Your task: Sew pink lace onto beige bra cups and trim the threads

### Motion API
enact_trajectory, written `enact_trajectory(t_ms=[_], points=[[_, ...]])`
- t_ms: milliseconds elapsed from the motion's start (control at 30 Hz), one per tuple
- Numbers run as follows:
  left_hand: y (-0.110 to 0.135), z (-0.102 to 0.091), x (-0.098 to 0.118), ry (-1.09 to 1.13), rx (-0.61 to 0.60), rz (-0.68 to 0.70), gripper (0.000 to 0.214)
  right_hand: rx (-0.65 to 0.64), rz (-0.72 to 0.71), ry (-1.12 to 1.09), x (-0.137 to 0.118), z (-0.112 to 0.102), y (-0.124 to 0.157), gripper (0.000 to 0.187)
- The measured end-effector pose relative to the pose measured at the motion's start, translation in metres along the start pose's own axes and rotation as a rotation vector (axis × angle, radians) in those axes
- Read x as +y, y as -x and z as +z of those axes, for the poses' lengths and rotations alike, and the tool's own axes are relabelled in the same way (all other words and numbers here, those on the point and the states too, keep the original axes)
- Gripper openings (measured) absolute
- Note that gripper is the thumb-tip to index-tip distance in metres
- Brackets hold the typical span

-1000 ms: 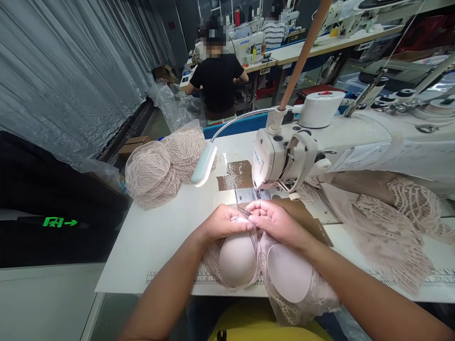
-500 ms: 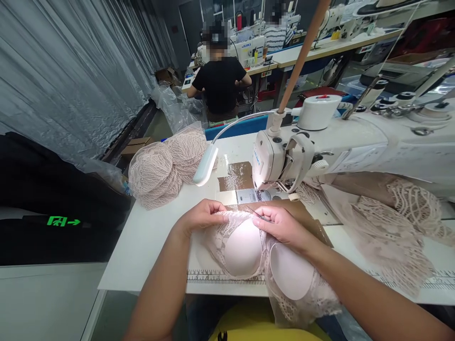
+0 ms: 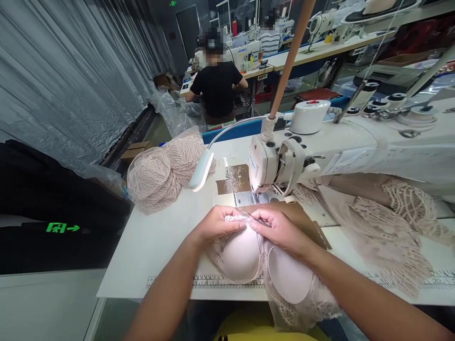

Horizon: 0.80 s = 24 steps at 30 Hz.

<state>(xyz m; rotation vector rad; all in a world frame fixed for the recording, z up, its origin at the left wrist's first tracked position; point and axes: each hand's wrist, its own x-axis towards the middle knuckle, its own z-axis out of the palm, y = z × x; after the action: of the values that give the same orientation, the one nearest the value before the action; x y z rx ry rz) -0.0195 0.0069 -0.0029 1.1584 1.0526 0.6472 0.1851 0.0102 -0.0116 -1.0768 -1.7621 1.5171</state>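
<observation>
A pale pink lace bra (image 3: 241,258) with two moulded cups lies with the inside of its cups toward me, over the front of the white table. My left hand (image 3: 221,222) pinches the lace along the upper edge of the left cup. Close beside it, my right hand (image 3: 275,227) is closed on the same edge, thumb on top. A thin pointed metal tool (image 3: 256,219) sticks out from its fingers; its exact kind is hard to make out. The right cup hangs over the table's front edge, partly below my right forearm.
Just beyond my hands stands a white sewing machine (image 3: 261,163) with a lit lamp (image 3: 202,171). Stacked lace cups (image 3: 152,177) lie at the left, more lace pieces (image 3: 377,227) at the right. A printed ruler (image 3: 209,283) runs along the front edge. A co-worker (image 3: 216,87) sits ahead.
My left hand has slid right along the lace edge, close to my right hand. The metal tool stays in my right hand. The view has shifted slightly.
</observation>
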Motion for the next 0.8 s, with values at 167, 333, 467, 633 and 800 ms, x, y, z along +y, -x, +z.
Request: enact_trajectory(t_ms=[167, 333, 467, 633, 800], points=[[0.002, 0.002, 0.003, 0.062, -0.012, -0.024, 0.038, -0.014, -0.048, -0.003, 0.003, -0.006, -0.002, 0.028], [0.003, 0.004, 0.003, 0.055, -0.011, -0.015, 0.039, -0.042, -0.086, 0.022, 0.002, -0.015, -0.005, 0.031], [0.001, 0.004, 0.001, 0.007, -0.041, -0.002, 0.034, -0.086, -0.103, 0.108, -0.002, -0.016, -0.006, 0.024], [0.001, 0.003, 0.000, -0.024, -0.070, 0.009, 0.036, -0.110, -0.117, 0.119, -0.006, -0.012, -0.006, 0.021], [0.002, 0.003, 0.000, -0.028, -0.079, -0.007, 0.038, -0.051, -0.143, 0.148, -0.008, -0.011, -0.007, 0.019]])
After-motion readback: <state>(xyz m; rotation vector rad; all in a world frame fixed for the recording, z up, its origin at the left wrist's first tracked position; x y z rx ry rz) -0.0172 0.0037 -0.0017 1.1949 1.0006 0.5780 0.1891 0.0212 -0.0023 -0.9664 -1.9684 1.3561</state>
